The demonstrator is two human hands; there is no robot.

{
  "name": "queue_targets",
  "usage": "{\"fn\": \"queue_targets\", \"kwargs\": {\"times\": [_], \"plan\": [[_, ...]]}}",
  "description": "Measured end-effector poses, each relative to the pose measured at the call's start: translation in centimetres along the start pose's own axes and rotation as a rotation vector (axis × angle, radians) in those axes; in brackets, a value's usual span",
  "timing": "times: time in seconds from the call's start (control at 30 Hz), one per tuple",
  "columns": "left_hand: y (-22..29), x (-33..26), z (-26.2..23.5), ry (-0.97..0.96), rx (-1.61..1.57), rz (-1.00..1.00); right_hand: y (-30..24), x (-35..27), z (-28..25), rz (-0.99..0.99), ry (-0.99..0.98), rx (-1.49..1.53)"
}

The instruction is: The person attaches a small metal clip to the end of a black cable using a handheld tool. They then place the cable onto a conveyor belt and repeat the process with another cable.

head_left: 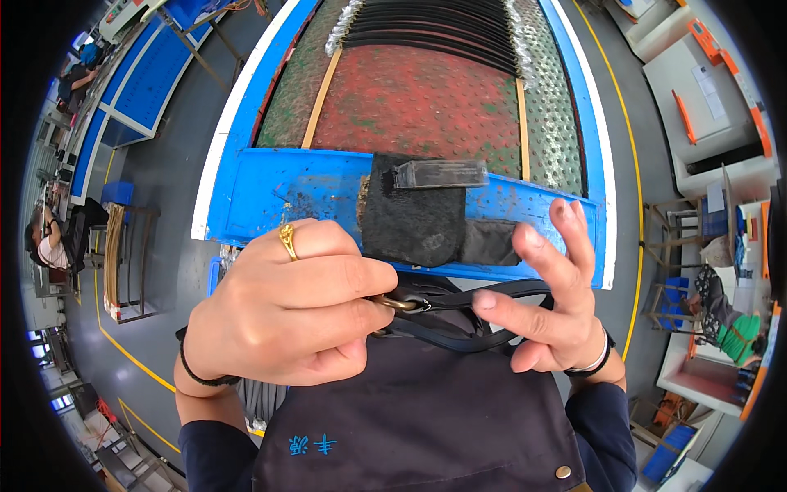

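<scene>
My left hand [299, 303], with a gold ring on one finger, is closed in front of my apron. It grips a brass-coloured metal fitting [400, 303] at the end of a black strap [459, 338]. The rest of that fitting is hidden behind my fingers. The strap curves in a loop toward my right hand [557, 303]. There my fingers are spread, and one fingertip lies against the strap. Just beyond both hands, a black pad [414, 217] rests on the bench's blue edge, with a dark, clear-sided block [443, 173] on top.
Several black straps [434, 29] with shiny wrapped ends lie across two wooden strips [525, 123] on the blue-framed bench [270, 184]. My dark apron [426, 418] fills the lower middle. Other people sit at the far left, and one person [730, 320] is at the right.
</scene>
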State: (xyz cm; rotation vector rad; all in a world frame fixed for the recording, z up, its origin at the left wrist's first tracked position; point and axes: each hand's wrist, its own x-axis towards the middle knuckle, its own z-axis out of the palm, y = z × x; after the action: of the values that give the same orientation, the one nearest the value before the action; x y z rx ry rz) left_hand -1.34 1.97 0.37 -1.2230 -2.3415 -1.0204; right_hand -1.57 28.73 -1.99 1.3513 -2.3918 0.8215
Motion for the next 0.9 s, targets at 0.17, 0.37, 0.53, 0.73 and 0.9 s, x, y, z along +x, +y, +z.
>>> {"fn": "queue_targets", "kwargs": {"times": [0.17, 0.37, 0.53, 0.73, 0.9], "plan": [[0.0, 0.2, 0.0, -0.010, -0.015, -0.001, -0.3, 0.0, 0.3, -0.037, 0.001, -0.055], [-0.1, 0.0, 0.0, 0.005, -0.034, -0.016, 0.2, -0.1, 0.0, 0.075, 0.021, -0.080], [0.0, -0.4, -0.1, 0.034, -0.023, -0.035, 2.1, -0.9, 0.1, 0.272, 0.202, 0.041], [0.0, -0.9, -0.1, 0.079, 0.002, -0.073, 7.6, -6.8, 4.9, 0.626, 0.192, -0.039], [0.1, -1.3, -0.5, 0.116, 0.005, -0.121, 8.7, -14.4, 12.3, 0.697, -0.300, -0.473]]}}
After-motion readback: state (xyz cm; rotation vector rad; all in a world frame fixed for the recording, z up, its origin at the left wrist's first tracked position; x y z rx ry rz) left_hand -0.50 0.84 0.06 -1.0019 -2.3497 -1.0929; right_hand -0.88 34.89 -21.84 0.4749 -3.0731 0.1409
